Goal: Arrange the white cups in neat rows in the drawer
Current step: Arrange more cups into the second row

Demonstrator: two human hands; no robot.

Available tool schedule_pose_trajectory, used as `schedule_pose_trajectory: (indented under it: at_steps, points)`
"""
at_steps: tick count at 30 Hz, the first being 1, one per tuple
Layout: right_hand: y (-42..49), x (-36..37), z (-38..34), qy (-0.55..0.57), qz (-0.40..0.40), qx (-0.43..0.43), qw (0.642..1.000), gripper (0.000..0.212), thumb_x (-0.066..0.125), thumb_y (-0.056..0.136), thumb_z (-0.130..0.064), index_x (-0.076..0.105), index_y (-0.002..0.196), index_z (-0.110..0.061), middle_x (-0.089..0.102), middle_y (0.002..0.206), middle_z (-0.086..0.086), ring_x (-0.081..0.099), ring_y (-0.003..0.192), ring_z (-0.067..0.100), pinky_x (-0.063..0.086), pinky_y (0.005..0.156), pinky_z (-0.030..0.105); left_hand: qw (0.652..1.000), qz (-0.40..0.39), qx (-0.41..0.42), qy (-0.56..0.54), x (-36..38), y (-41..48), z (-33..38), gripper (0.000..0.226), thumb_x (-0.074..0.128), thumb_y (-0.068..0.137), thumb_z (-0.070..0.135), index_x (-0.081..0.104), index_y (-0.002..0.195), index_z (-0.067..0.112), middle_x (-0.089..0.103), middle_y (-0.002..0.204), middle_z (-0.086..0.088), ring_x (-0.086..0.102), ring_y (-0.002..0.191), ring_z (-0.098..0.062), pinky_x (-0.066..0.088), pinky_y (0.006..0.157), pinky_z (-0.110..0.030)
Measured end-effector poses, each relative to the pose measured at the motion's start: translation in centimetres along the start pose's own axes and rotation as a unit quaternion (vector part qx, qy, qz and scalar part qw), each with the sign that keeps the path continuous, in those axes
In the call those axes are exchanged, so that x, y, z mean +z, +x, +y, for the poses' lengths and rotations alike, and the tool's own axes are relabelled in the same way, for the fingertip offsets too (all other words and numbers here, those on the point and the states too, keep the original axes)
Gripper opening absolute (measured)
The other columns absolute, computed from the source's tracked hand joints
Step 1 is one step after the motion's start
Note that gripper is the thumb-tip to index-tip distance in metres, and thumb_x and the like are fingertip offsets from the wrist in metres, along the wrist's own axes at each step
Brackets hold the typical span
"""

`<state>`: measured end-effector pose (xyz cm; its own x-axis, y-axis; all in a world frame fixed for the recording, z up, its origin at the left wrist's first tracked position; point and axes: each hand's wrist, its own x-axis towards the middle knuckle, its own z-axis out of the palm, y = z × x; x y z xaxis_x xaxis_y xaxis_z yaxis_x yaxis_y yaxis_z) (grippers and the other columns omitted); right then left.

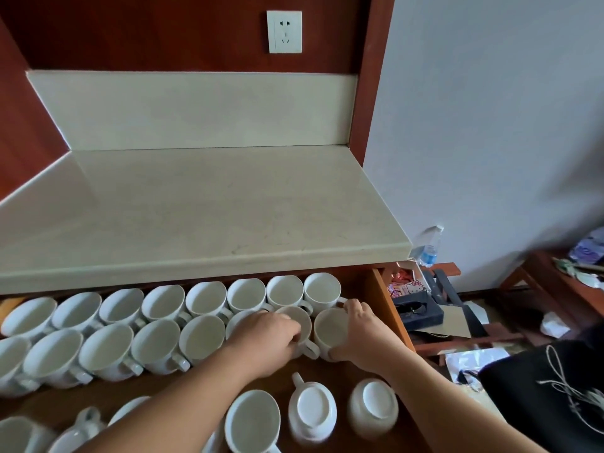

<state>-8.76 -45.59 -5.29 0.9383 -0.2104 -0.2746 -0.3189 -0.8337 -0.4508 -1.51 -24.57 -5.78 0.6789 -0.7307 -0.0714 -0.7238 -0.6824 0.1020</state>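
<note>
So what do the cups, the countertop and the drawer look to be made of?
Cups: likely glazed ceramic, judging by the smooth white walls with a soft sheen. Countertop: looks like polished stone or a stone-look composite, cream with faint veining. Drawer: apparently wood or wood veneer, reddish-brown and smooth.

The left hand (pixel 271 335) hides 1 cup (pixel 238 318); bottom cups (pixel 23 434) are cropped.

The open drawer (pixel 380 299) sits below the countertop (pixel 202 210), at six o'clock from it. A back row of cups (pixel 202 297) runs nine to three just under the counter edge, a second row (pixel 108 351) right before it. At that row's three o'clock end the left hand (pixel 268 338) and right hand (pixel 362 335) each rest on a cup. Two upturned cups (pixel 312 410) lie at six o'clock from the hands.
</note>
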Motion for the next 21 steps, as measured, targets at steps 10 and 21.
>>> schedule_pose_trajectory:
  at_steps: [10, 21]
  points:
    - [0.7, 0.0, 0.5, 0.016, 0.031, -0.047, 0.998, 0.088, 0.089, 0.066, -0.046, 0.036, 0.133, -0.025, 0.049, 0.128, -0.006, 0.054, 0.097, 0.014, 0.048, 0.079, 0.028, 1.0, 0.025, -0.011, 0.009, 1.1, 0.1, 0.3, 0.018, 0.052, 0.094, 0.037, 0.065, 0.096, 0.026, 0.068, 0.097, 0.003, 0.063, 0.092, -0.029, 0.051, 0.082, -0.041]
    - [0.8, 1.0, 1.1, 0.038, 0.058, -0.035, 0.997, 0.088, 0.089, 0.064, -0.052, 0.037, 0.128, -0.023, 0.046, 0.121, -0.005, 0.054, 0.098, 0.017, 0.047, 0.079, 0.031, 0.997, 0.063, -0.026, -0.02, 1.0, 0.0, 1.1, 0.018, 0.058, 0.095, 0.04, 0.066, 0.092, 0.023, 0.068, 0.097, 0.001, 0.064, 0.092, -0.029, 0.047, 0.079, -0.038]
